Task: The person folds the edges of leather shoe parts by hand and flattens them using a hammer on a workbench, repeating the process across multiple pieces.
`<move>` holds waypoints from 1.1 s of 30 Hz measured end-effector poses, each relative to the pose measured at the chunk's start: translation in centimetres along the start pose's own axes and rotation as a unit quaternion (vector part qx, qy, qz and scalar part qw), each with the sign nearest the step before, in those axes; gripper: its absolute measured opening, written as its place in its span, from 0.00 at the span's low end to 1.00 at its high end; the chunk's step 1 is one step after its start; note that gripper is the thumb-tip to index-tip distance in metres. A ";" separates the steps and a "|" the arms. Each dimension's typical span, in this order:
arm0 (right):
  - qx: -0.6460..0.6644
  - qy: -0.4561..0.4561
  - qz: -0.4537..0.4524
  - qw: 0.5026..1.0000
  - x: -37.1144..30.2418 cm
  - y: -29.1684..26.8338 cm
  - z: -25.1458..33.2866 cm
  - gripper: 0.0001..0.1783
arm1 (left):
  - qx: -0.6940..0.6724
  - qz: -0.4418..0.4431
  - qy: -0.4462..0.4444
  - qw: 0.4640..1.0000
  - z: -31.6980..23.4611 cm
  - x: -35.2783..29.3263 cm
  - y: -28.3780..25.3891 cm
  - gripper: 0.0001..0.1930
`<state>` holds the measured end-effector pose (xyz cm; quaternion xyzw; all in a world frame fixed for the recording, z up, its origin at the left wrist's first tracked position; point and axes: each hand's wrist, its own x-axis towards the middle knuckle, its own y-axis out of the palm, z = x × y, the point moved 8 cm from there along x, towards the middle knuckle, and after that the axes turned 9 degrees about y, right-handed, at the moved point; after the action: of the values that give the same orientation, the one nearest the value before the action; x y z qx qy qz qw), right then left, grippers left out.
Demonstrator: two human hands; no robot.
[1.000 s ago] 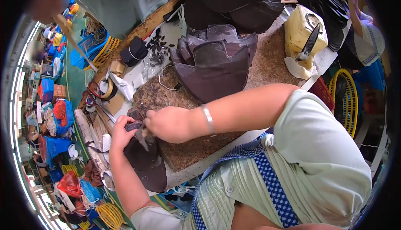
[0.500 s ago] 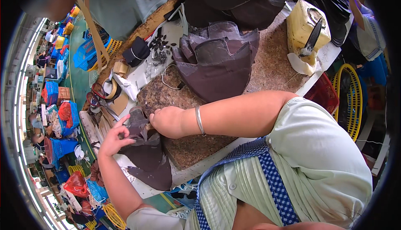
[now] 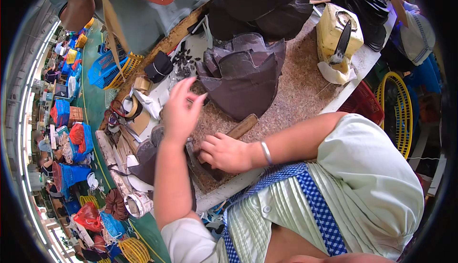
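Note:
My left hand (image 3: pixel 180 112) is raised over the left part of the speckled board (image 3: pixel 300 81), thumb and fingers apart, holding nothing I can see. On the board's near part, my right hand (image 3: pixel 223 153) curls its fingers over a tool with a wooden handle (image 3: pixel 244 126). Its handle sticks out to the far right of the hand, and its other end is mostly hidden. A dark brown cut piece (image 3: pixel 145 162) lies partly behind my left forearm. Beyond my hands is a stack of dark brown, layered pieces (image 3: pixel 241 89) with greyish edges.
A yellowish jug (image 3: pixel 329 38) with a black brush (image 3: pixel 342 38) stands at the far right. Black pieces (image 3: pixel 260 5) are heaped at the back. Scissors (image 3: pixel 116 106) and a tape roll (image 3: pixel 128 108) lie at the left. Another person's arm (image 3: pixel 78 5) shows at far left.
My left hand has left the cut piece and moved up and right. My right hand has moved right and nearer to me, and now covers the wooden-handled tool.

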<state>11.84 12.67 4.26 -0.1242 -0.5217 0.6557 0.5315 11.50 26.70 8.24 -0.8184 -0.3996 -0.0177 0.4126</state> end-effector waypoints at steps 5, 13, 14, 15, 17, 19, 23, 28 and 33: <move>0.204 -0.020 -0.029 0.978 -2.9 -6.7 -1.1 0.15 | -0.033 -0.003 0.054 0.998 -1.7 5.8 7.1 0.25; 0.302 0.230 -0.301 0.875 -7.4 -21.2 -14.9 0.32 | -0.204 -0.030 0.198 0.958 -11.6 3.3 0.5 0.13; 0.332 0.219 -0.252 0.882 -6.5 -21.2 -14.9 0.40 | -0.244 -0.017 0.192 0.950 -12.7 2.3 -0.4 0.12; 0.409 0.185 -0.197 0.872 -5.5 -19.9 -14.2 0.47 | -0.362 -0.005 0.144 0.921 -13.1 1.3 -0.6 0.15; 0.535 0.152 -0.082 0.827 -3.4 -17.0 -11.7 0.58 | -0.421 -0.005 0.153 0.894 -14.1 -0.2 -0.4 0.19; 0.612 0.160 -0.009 0.775 -2.4 -15.0 -9.7 0.49 | -0.374 -0.029 0.171 0.911 -14.9 -1.6 -0.1 0.29; 0.703 0.290 -0.040 0.649 -3.8 -13.5 -8.2 0.26 | -0.050 -0.159 0.107 0.980 -16.2 -4.8 -0.7 0.30; 0.606 0.211 -0.058 0.765 -4.9 -14.4 -5.6 0.27 | 0.072 -0.276 0.066 0.956 -16.2 -8.2 -2.8 0.06; 0.692 0.146 0.025 0.707 -5.7 -14.7 -2.9 0.12 | -0.437 -0.253 -0.162 0.848 -12.2 -10.8 -1.0 0.08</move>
<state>24.57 8.00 12.82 0.1708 0.1654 0.8194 0.5215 7.17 11.73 13.10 -0.7759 -0.6052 -0.1609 -0.0767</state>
